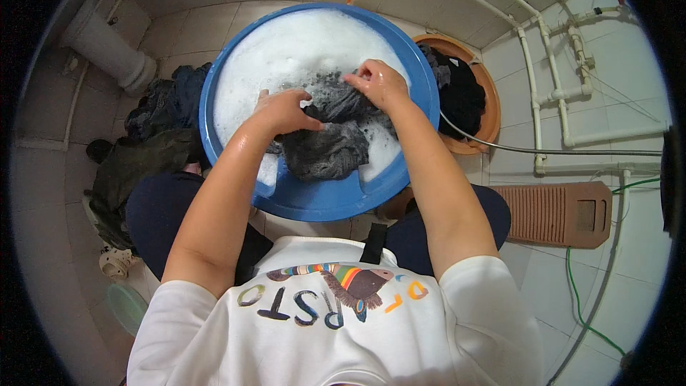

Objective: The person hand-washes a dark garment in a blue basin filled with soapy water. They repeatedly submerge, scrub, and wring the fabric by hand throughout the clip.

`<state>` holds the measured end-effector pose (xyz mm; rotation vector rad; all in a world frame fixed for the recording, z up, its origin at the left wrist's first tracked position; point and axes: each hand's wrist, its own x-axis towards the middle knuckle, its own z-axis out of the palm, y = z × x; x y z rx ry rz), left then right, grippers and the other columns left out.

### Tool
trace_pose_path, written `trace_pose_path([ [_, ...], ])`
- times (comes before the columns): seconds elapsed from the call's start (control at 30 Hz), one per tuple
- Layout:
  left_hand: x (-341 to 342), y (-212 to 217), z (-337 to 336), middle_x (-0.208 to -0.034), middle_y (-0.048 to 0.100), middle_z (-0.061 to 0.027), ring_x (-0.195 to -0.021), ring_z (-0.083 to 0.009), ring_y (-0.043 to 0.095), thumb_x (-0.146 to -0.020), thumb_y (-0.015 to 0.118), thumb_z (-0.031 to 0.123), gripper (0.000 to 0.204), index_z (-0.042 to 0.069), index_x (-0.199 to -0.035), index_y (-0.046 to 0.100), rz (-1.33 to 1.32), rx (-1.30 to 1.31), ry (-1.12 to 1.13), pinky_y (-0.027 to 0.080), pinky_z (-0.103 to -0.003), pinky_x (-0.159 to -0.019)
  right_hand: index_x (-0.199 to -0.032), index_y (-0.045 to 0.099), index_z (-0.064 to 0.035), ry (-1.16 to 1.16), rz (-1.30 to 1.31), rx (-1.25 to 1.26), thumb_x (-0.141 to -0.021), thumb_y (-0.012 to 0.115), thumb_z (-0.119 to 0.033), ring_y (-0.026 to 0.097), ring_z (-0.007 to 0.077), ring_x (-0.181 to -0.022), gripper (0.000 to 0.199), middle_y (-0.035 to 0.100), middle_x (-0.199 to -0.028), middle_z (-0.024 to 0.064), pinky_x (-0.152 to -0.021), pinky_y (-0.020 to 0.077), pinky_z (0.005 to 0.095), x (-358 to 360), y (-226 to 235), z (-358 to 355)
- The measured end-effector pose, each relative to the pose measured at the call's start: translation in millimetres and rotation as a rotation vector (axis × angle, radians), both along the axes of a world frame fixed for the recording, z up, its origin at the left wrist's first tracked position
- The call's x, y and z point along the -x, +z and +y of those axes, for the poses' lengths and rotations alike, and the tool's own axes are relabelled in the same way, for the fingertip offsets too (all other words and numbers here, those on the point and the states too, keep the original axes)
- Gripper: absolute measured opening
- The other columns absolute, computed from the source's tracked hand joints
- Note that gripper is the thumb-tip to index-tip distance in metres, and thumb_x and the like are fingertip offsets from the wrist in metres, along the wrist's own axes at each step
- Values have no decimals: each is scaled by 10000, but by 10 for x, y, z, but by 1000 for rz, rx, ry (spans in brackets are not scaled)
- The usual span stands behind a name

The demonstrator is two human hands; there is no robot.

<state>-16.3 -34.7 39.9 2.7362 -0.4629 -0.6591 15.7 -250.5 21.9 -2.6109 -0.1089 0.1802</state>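
A dark grey wet garment (326, 151) lies bunched in a large blue basin (307, 204), partly sunk in thick white suds (293, 39). Its lower part rests against a ridged slope at the basin's near side. My left hand (283, 110) is over the garment's left part, its thumb and fingers apart with a bit of foam between them. At the garment's upper right, my right hand (380, 86) has curled fingers and a thumb closed at the cloth's edge. Suds and cloth hide some of the fingertips.
Dark clothes (171, 104) are heaped on the floor at left. An orange-brown tub (489, 111) with black clothes stands behind the basin at right. A brown washboard (550, 214) lies near my right knee. A grey hose (543, 150) runs from the right toward the basin; white pipes (532, 93) line the wall.
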Motion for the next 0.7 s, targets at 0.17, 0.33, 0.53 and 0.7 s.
trace_pose_path([
  [0.17,4,-42,-138,-860,614,-98,-781,-217,593,-718,640,312,327,67,-931,597,104,296,57,446,-322,-738,-988,539,-68,320,168,-353,-650,726,-368,511,207,-924,489,568,-943,101,-793,407,318,11,-347,-222],
  [0.33,-105,-291,-28,-771,569,-77,-709,-189,572,-793,554,185,184,23,-878,541,566,1444,854,487,-336,-640,-1018,538,31,-57,498,-203,-623,717,-439,547,246,-881,639,572,-1001,164,-750,429,328,-43,-732,-474],
  [0.53,-58,-336,-61,-781,552,-105,-761,-196,555,-739,652,313,365,3,-901,548,452,1050,850,457,-305,-639,-1074,455,27,-395,220,-801,-673,725,-241,550,253,-742,553,563,-919,169,-662,469,364,27,-729,-247],
  [0.7,-57,-501,-171,-794,566,-83,-759,-186,556,-771,619,238,240,50,-897,541,363,767,369,460,-328,-657,-1080,412,4,-633,192,-847,-707,701,-199,506,165,-557,514,534,-769,111,-403,419,320,54,-811,-157],
])
